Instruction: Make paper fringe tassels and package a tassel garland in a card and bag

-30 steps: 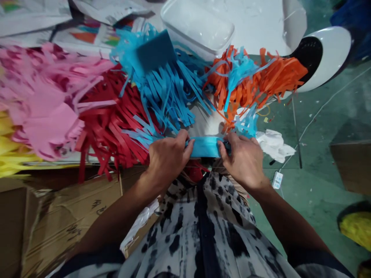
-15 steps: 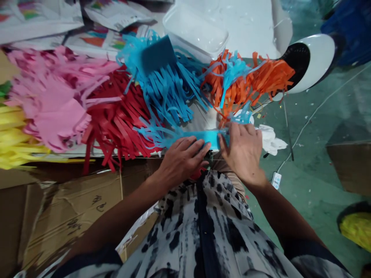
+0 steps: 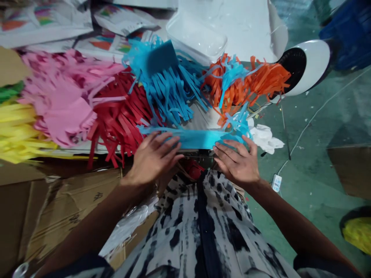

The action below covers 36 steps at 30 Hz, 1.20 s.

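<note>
A blue strip of fringed tissue paper (image 3: 197,139) lies along the table's front edge, its cut ends fanning out at left and right. My left hand (image 3: 155,156) rests on its left part with fingers stretched out. On the right part lies my right hand (image 3: 237,159), flat, fingers extended and slightly spread. Just beyond the strip is a pile of blue fringed paper (image 3: 171,92) with a dark blue uncut block (image 3: 162,58) on top. Orange fringed paper (image 3: 232,87) lies behind my right hand, and red fringed paper (image 3: 124,116) behind my left.
Pink (image 3: 63,104) and yellow fringed paper (image 3: 20,133) lie at the left. A clear plastic tub (image 3: 197,36) and printed packets (image 3: 46,23) stand at the back. To the right are a black-and-white rounded object (image 3: 310,67) and a power strip (image 3: 276,182) on the floor; cardboard (image 3: 72,208) lies below left.
My left hand has slid left along the blue strip, and the hands are farther apart. My right hand has flattened on the right end. More of the strip's middle shows.
</note>
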Available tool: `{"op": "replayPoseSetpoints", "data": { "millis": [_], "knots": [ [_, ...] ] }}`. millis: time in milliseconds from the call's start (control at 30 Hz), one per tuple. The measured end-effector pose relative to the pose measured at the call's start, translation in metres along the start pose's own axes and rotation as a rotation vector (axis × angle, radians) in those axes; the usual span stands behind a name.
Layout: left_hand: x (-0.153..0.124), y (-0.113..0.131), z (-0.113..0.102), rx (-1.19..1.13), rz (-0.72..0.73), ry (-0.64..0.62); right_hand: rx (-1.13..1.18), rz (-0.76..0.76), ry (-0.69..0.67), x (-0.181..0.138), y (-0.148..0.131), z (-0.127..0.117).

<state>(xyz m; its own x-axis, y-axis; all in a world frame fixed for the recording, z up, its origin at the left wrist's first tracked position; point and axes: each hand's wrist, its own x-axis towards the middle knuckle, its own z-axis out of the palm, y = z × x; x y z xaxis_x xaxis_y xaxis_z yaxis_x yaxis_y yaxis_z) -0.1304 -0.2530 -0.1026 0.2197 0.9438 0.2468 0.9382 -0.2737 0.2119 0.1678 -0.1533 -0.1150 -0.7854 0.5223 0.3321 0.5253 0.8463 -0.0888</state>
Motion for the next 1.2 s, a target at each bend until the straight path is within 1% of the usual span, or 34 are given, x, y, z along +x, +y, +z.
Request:
{"op": "replayPoseSetpoints", "data": {
  "millis": [33, 67, 133, 200, 233, 300, 367, 433, 533, 600, 667, 767, 967, 1100, 1200],
  "knots": [
    [-0.003, -0.001, -0.005, 0.030, -0.007, 0.050, 0.015, -0.005, 0.014, 0.000, 0.000, 0.000],
    [-0.004, 0.001, -0.008, 0.054, 0.018, 0.107, 0.030, -0.012, 0.036, -0.001, -0.001, 0.001],
    [-0.002, 0.013, -0.006, 0.068, 0.131, 0.195, 0.052, -0.016, 0.071, -0.002, -0.002, 0.002],
    [0.003, 0.028, 0.004, 0.045, 0.237, 0.197, 0.064, 0.011, 0.059, -0.003, -0.003, 0.003],
    [0.005, 0.035, 0.011, 0.032, 0.250, 0.172, 0.069, 0.028, 0.035, -0.004, -0.002, 0.003],
    [0.009, 0.043, 0.022, -0.002, 0.217, 0.090, 0.090, 0.049, -0.012, -0.005, 0.000, 0.003],
    [0.011, 0.044, 0.026, -0.043, 0.149, 0.057, 0.129, 0.053, -0.024, -0.003, 0.003, 0.000],
    [0.011, 0.041, 0.024, -0.078, 0.056, 0.067, 0.186, 0.077, -0.032, 0.001, 0.005, -0.004],
    [0.014, 0.039, 0.016, -0.115, -0.080, 0.061, 0.264, 0.168, -0.138, 0.014, 0.006, -0.013],
    [0.017, 0.040, 0.012, -0.129, -0.141, 0.047, 0.256, 0.217, -0.201, 0.023, 0.006, -0.018],
    [0.021, 0.042, 0.011, -0.124, -0.185, 0.050, 0.195, 0.232, -0.207, 0.030, 0.005, -0.018],
    [0.027, 0.043, 0.011, -0.086, -0.226, 0.044, 0.083, 0.229, -0.209, 0.037, 0.005, -0.015],
    [0.036, 0.036, 0.009, -0.006, -0.245, -0.046, -0.083, 0.220, -0.293, 0.044, 0.006, -0.010],
    [0.041, 0.033, 0.008, 0.007, -0.232, -0.081, -0.085, 0.210, -0.332, 0.050, 0.007, -0.012],
    [0.043, 0.034, 0.009, 0.026, -0.240, -0.102, -0.034, 0.245, -0.345, 0.055, 0.005, -0.014]
  ]
}}
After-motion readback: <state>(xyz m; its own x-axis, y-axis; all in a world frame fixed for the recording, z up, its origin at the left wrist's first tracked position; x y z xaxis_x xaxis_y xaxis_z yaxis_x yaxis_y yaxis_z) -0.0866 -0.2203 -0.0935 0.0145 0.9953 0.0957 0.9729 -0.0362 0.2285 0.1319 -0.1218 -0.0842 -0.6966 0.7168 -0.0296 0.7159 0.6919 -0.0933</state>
